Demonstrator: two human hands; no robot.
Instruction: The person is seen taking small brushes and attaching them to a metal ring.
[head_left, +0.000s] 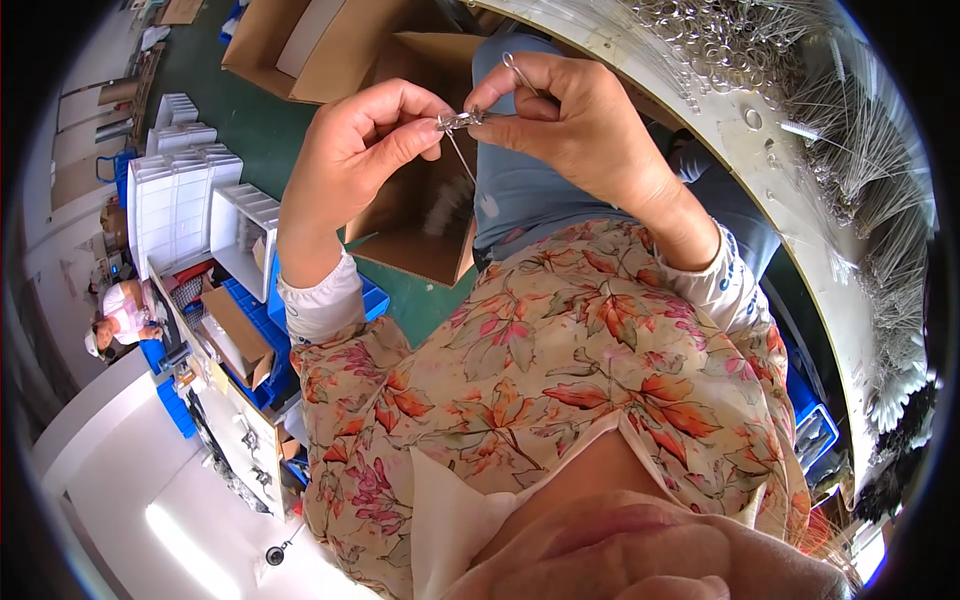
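Observation:
In front of my body, my left hand and my right hand meet at a small cluster of shiny metal rings. Thumb and forefinger of each hand pinch one side of it. A thin wire brush with a whitish tip hangs down from the cluster. Another wire with a looped end sticks up between the fingers of my right hand. The exact shape of the pinched metal parts is partly hidden by the fingertips.
A curved worktable on the right carries loose metal rings and piles of wire brushes. An open cardboard box stands below my hands. White crates and a co-worker are at the left.

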